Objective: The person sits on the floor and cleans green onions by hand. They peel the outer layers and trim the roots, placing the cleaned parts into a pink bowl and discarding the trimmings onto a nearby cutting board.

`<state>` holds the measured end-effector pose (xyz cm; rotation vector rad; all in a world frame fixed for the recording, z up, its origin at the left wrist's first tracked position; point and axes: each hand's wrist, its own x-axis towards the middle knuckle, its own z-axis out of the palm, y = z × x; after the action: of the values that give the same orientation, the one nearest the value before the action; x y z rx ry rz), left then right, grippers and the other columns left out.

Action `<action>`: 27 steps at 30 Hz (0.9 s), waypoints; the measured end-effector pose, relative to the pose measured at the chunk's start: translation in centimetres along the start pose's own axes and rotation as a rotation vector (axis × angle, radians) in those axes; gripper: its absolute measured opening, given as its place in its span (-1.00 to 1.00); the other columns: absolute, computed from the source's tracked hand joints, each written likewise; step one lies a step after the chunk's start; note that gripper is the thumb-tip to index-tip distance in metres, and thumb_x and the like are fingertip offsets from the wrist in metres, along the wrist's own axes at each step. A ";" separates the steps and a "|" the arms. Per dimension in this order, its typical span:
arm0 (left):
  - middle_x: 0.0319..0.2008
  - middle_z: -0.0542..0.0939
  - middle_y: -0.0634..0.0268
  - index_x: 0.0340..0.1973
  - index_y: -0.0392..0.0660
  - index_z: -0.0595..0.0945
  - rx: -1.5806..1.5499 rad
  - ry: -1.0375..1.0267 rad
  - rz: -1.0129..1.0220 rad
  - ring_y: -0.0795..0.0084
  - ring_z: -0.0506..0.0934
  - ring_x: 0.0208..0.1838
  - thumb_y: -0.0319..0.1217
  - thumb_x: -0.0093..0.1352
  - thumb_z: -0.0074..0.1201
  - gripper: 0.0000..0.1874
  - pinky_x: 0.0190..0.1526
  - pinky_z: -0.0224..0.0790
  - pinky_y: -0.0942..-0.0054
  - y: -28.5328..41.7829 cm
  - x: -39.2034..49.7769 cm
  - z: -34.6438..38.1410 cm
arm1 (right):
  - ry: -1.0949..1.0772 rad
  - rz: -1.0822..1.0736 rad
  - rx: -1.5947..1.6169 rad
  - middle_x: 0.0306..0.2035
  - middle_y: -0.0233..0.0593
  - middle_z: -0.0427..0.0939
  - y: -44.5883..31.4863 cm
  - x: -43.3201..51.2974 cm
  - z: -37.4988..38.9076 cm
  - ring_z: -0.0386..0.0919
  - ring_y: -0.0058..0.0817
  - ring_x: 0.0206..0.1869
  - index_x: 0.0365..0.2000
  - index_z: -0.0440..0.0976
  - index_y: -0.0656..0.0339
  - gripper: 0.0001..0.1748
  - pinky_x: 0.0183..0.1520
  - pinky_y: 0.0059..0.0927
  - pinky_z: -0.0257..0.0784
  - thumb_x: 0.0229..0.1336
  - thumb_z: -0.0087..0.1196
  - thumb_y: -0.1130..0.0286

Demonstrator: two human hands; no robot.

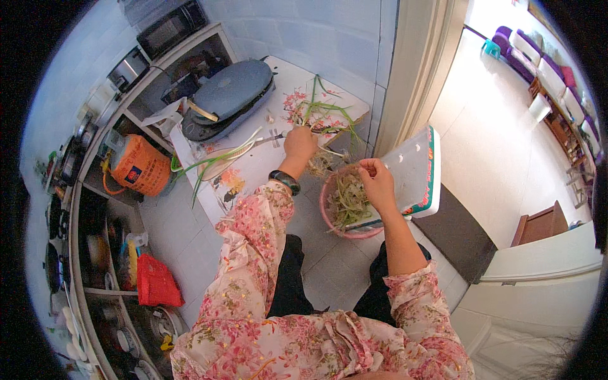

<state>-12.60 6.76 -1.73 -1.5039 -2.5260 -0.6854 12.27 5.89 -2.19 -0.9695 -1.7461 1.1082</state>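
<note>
My left hand [300, 145], with a dark bangle at its wrist, is closed around green onions [316, 111] at the edge of a low table [280, 161]. Their long leaves spread over the tabletop, and tangled roots hang beside the hand. Over a pink basket [325, 209] is my right hand [377, 178], thumb and fingertips pinched together; whether something thin is between them cannot be told. Leafy trimmings [349, 194] lie in the basket. More green onions with white stems [228, 154] rest across the table's left part.
A blue-grey oval electric pan [232, 88] sits at the table's back left. A white box [413, 166] with coloured print stands right of the basket, against a door frame [418, 61]. Left are shelves with an orange bucket [145, 166] and a red bag [156, 282].
</note>
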 end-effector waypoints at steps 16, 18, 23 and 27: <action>-0.54 0.63 0.21 -0.45 -0.17 0.67 -0.451 -0.102 0.014 0.29 0.59 -0.43 -0.23 0.15 0.24 -0.75 -0.36 0.43 0.34 3.0 -1.8 -2.3 | 0.005 0.011 0.032 -0.36 -0.17 0.60 0.6 0.4 0.7 0.58 -0.39 -0.31 -0.23 0.51 0.27 -0.79 -0.18 -0.40 0.45 0.12 0.11 0.40; -0.56 0.62 0.27 -0.45 -0.17 0.66 -0.655 -0.160 0.017 0.40 0.56 -0.46 -0.26 0.15 0.26 -0.77 -0.38 0.40 0.41 4.3 -3.0 -3.5 | -0.007 0.046 0.052 -0.35 -0.24 0.59 0.3 0.5 0.3 0.54 -0.48 -0.30 -0.21 0.51 0.28 -0.77 -0.18 -0.45 0.43 0.16 0.09 0.37; -0.56 0.59 0.34 -0.45 -0.19 0.65 -0.881 -0.226 0.087 0.52 0.49 -0.49 -0.32 0.16 0.28 -0.80 -0.39 0.36 0.51 5.3 -5.9 -3.2 | -0.112 0.170 0.292 -0.34 -0.43 0.57 0.5 1.0 0.4 0.44 -0.65 -0.30 -0.11 0.51 0.27 -0.64 -0.21 -0.57 0.34 0.27 0.02 0.19; -0.53 0.60 0.31 -0.43 -0.19 0.65 -0.822 -0.288 0.092 0.51 0.50 -0.47 -0.33 0.16 0.27 -0.80 -0.37 0.36 0.49 6.0 -7.5 -3.2 | -0.111 0.334 0.438 -0.37 -0.49 0.55 0.1 1.2 0.6 0.42 -0.68 -0.34 -0.20 0.53 0.19 -0.67 -0.30 -0.61 0.26 0.26 0.03 0.13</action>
<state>-4.11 1.76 0.56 -2.0449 -2.4558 -1.7522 11.26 6.85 -2.11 -0.9516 -1.3629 1.7017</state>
